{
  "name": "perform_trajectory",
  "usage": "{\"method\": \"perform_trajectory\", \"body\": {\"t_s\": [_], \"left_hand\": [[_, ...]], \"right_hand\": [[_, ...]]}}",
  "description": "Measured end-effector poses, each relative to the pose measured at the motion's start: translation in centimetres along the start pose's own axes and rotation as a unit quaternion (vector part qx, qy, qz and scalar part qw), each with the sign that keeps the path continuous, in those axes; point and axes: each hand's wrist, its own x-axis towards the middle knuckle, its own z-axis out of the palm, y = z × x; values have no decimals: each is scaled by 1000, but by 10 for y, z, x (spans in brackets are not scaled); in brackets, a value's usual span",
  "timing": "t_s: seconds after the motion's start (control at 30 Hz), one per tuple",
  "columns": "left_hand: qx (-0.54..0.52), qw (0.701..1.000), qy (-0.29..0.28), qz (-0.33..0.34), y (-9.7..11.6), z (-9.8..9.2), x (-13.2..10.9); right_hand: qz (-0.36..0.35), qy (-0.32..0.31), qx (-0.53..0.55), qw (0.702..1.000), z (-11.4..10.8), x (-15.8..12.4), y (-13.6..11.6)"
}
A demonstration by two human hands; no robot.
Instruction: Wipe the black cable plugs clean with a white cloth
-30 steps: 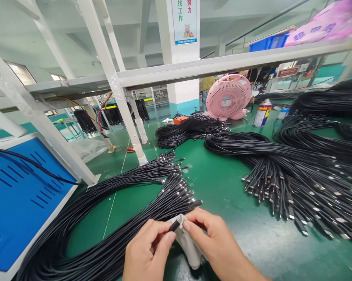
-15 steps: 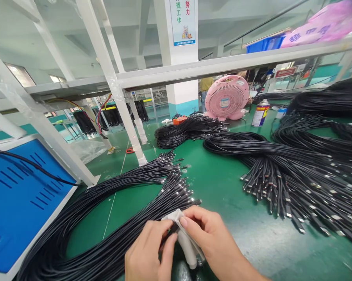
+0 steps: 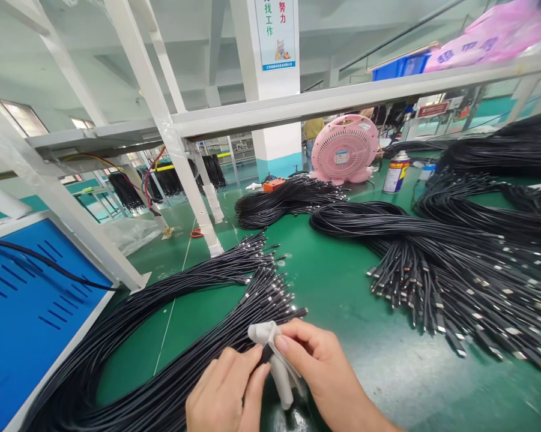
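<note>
Room: you're in a factory hall, with white steel racking (image 3: 157, 102) over a green bench (image 3: 337, 288). A pink desk fan (image 3: 344, 149) and a spray can (image 3: 395, 172) stand at the far side of the bench.

Left hand (image 3: 220, 390): your grip is closed, with thumb and fingers pinching a short black cable plug (image 3: 265, 354).

Right hand (image 3: 324, 372): your grip is closed on a fold of white cloth (image 3: 274, 354), pressed against the plug from the right.

Plug position: you're holding it between your hands above the bench, right by the near black cable bundle (image 3: 162, 384). Your fingers hide where its lead runs.

Risk: a loose pinch could let the plug slip out of the cloth and drop among the metal cable ends (image 3: 270, 300) just beyond your hands. Pulling the lead hard could snag it in the bundle or drag other cables along. A fold of cloth could also catch on those ends.

Plug's look: it's slim, matte black and straight, with no damage visible. The cloth and your fingers cover most of it, so you can't judge its tip from this view.
</note>
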Motion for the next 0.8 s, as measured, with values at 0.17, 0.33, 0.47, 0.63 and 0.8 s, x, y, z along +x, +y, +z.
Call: {"method": "perform_trajectory", "body": {"t_s": [0.17, 0.33, 0.47, 0.63, 0.8], "left_hand": [[-86, 989, -21, -119, 5, 2, -3], [-144, 979, -43, -140, 8, 0, 3], [-175, 962, -116, -177, 5, -5, 8], [-170, 965, -99, -175, 4, -4, 6], [-230, 928, -145, -254, 6, -5, 8]], "right_hand": [[-25, -17, -46, 998, 1, -2, 0], [-18, -17, -79, 997, 0, -4, 1], [-35, -21, -96, 995, 0, -4, 2], [-24, -19, -104, 994, 0, -3, 4], [-37, -19, -123, 992, 0, -5, 4]]}}
